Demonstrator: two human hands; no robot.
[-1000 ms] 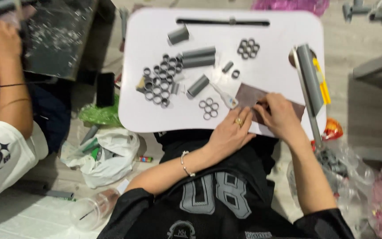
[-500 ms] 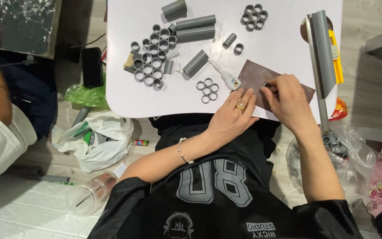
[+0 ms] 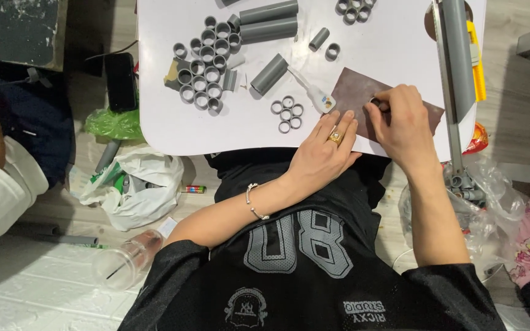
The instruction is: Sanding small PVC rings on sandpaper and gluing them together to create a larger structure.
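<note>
Right hand: grip pinched shut on a small grey ring, pressed onto the brown abrasive sheet at the near right of the white desk. Left hand: flat, fingers spread, holding nothing, pinning the sheet's near edge. Glue tube just beside the sheet; flower-shaped ring cluster near; larger ring cluster and pipe lengths further left. Risk, as judged: the ring is small, so fingertips could scrape the abrasive; the sheet may skid if the left hand eases off.
</note>
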